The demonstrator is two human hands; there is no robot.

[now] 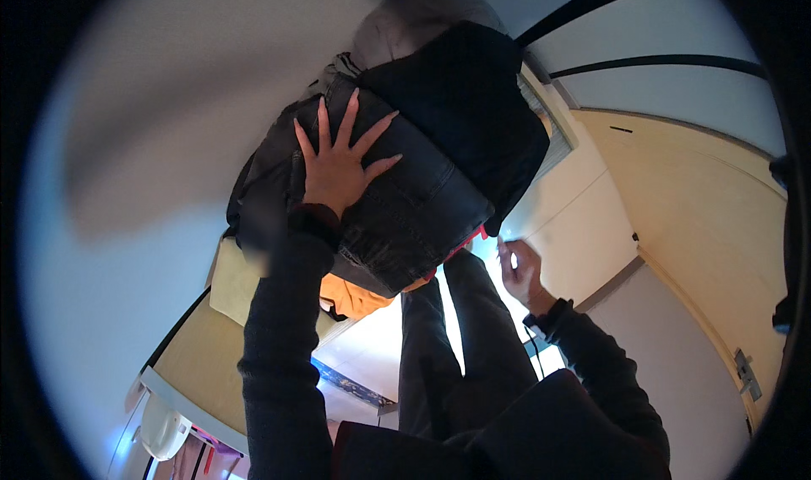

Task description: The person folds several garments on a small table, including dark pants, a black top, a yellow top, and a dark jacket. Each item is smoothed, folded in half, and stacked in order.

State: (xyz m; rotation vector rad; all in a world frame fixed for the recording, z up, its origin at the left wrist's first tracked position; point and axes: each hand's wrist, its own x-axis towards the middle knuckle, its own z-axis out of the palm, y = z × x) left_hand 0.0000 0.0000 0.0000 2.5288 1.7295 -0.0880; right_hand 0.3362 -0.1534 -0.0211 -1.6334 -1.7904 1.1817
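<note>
My left hand [338, 163] lies flat with fingers spread on folded dark grey jeans [414, 218], which rest on top of a pile of clothes. Beside the jeans, on the right, a black garment [465, 100] is draped over the pile, its lower corner hanging down. Close to that corner is my right hand [524, 273], its thumb and fingertips brought together in a pinch. What is between those fingertips, if anything, is too small to make out. Under the jeans show a red edge [460, 248] and an orange cloth [355, 298].
A grey bundle [427, 15] sits behind the pile, against a pale wall [169, 100]. At right stands a light wooden door [710, 201] with a metal handle [748, 374]. A wooden surface [203, 362] and a white rounded object [163, 428] are at lower left.
</note>
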